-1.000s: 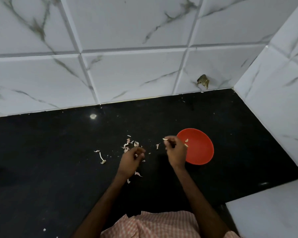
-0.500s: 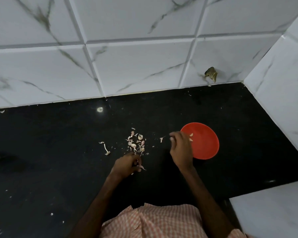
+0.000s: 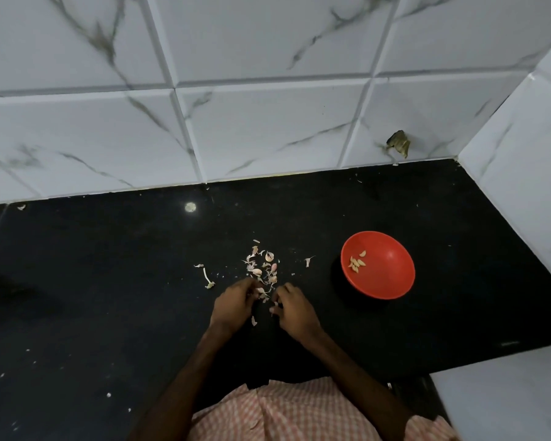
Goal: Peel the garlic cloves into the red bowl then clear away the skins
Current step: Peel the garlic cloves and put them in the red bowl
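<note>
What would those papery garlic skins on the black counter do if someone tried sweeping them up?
The garlic skins look thin, curled and flaky, so they are probably very light and would scatter or flutter rather than slide together. Tiny flecks lie around the heap, so they likely crumble. Some may cling to the counter.

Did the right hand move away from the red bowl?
Yes. The right hand was at the near-left rim of the red bowl a second ago; now it sits well to the bowl's left, close to the left hand by the garlic skins.

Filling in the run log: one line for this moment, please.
stage: peeling | hands: at skins pile | red bowl: several cloves
</note>
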The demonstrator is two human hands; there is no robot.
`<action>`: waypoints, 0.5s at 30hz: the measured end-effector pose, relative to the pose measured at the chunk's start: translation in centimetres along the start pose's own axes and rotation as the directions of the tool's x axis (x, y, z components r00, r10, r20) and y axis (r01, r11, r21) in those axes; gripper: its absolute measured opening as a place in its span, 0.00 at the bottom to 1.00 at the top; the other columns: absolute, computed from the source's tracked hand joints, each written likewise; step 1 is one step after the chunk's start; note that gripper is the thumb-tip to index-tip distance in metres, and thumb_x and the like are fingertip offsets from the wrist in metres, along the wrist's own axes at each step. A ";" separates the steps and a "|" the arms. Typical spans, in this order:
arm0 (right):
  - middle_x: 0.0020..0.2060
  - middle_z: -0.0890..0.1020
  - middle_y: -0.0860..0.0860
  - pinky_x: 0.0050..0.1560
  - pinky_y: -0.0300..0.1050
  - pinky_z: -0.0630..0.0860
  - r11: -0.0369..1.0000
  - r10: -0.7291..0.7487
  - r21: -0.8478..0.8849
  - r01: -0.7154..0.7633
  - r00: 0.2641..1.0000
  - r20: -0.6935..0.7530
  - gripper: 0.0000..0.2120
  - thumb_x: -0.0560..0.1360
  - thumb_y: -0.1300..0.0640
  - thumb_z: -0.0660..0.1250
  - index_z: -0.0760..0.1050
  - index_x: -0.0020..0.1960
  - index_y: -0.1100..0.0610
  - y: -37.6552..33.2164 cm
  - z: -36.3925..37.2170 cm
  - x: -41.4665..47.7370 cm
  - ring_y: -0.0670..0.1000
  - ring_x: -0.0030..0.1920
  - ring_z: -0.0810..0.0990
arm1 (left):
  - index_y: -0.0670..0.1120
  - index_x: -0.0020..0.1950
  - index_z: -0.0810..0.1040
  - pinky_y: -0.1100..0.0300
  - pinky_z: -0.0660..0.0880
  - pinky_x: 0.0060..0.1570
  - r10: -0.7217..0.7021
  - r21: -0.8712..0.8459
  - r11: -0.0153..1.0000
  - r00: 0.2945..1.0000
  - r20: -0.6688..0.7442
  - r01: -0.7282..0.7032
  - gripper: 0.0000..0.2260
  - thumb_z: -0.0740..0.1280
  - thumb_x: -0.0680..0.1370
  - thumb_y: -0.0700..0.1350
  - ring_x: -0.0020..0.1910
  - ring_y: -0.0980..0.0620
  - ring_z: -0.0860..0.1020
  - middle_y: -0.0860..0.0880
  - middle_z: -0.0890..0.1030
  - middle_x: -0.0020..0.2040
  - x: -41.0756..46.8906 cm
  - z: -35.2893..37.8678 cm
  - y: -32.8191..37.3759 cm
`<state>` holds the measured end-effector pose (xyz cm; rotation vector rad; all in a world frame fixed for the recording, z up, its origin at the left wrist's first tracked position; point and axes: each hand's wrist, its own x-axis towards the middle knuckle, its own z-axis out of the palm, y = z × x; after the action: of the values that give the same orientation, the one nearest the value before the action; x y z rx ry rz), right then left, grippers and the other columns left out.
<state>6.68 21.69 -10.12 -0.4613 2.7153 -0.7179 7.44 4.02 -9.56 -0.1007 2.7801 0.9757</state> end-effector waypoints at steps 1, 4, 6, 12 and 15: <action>0.58 0.74 0.50 0.56 0.44 0.72 1.000 0.003 -0.008 -0.003 1.000 -0.015 0.09 0.78 0.57 0.68 0.75 0.58 0.55 -0.1 0.0 0.2 0.50 0.59 0.73 | 0.56 0.58 0.77 0.55 0.77 0.51 -0.014 -0.021 1.000 1.000 -0.019 0.014 0.08 0.67 0.79 0.48 0.51 0.59 0.79 0.61 0.80 0.53 -0.2 -0.1 0.0; 0.58 0.73 0.48 0.54 0.41 0.71 1.000 0.002 -0.020 -0.003 0.999 -0.034 0.10 0.79 0.57 0.68 0.74 0.59 0.54 -0.1 -0.4 0.6 0.48 0.59 0.71 | 0.55 0.56 0.78 0.57 0.76 0.50 -0.046 -0.079 0.996 0.998 -0.048 0.043 0.06 0.66 0.80 0.49 0.49 0.60 0.79 0.62 0.80 0.51 -0.6 -0.4 0.0; 0.55 0.74 0.47 0.52 0.41 0.72 1.000 0.005 -0.014 -0.006 0.999 -0.044 0.08 0.78 0.54 0.69 0.74 0.55 0.53 -0.1 -0.5 0.7 0.47 0.56 0.71 | 0.55 0.55 0.78 0.56 0.76 0.50 -0.045 -0.092 0.995 0.999 -0.029 0.043 0.05 0.66 0.80 0.49 0.49 0.59 0.79 0.60 0.81 0.50 -0.8 -0.3 -0.1; 0.42 0.77 0.46 0.46 0.43 0.76 0.949 0.072 0.315 -0.001 0.974 -0.213 0.08 0.72 0.62 0.75 0.76 0.43 0.55 -0.6 -0.2 0.4 0.44 0.43 0.76 | 0.54 0.45 0.77 0.54 0.77 0.46 -0.041 -0.235 0.970 0.992 0.116 0.068 0.10 0.61 0.83 0.54 0.40 0.57 0.80 0.53 0.82 0.38 -0.6 0.6 0.3; 0.42 0.79 0.46 0.46 0.35 0.76 0.916 0.085 0.400 0.031 0.960 -0.269 0.07 0.73 0.67 0.72 0.78 0.44 0.57 -1.6 -0.6 0.2 0.42 0.43 0.79 | 0.50 0.43 0.79 0.57 0.75 0.37 -0.012 -0.461 0.882 0.984 0.179 0.095 0.15 0.58 0.85 0.51 0.32 0.55 0.77 0.51 0.81 0.34 -0.7 0.9 1.0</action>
<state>6.62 20.60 -8.83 -0.2346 2.7063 -1.3896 8.09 5.33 -9.52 -0.1530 2.3194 1.5435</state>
